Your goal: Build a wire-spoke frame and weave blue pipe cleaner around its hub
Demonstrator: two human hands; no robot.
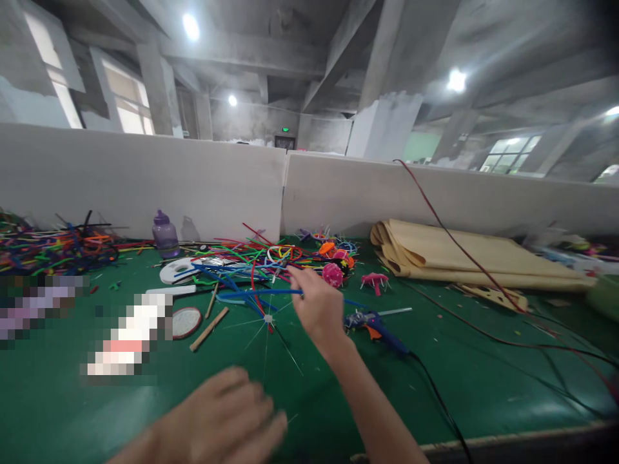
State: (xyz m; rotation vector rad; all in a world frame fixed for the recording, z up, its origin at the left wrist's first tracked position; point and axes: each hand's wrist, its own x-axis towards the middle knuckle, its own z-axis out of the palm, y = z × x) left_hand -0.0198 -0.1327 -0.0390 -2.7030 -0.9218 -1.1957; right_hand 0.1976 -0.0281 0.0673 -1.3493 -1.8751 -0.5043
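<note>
My right hand (316, 306) reaches over the middle of the table with its fingers closed on a blue pipe cleaner (261, 293), one of several stems in a loose pile (232, 274). Low in front, my left hand (227, 419) is blurred by motion; its fingers look loosely stretched, and I see nothing held in them. Between the hands, a small pale hub with thin clear spokes (268, 319) lies on the table, with a short red piece by it. A blue glue gun (382, 328) with an orange trigger rests just right of my right wrist.
Behind are a purple bottle (165, 235), pink pompom balls (333, 275) and folded brown paper (464, 251). At left lie a wooden stick (209, 328), a round red-rimmed pad (186, 322) and a pipe-cleaner heap (62, 248). Cords (440, 390) cross the green table's right side.
</note>
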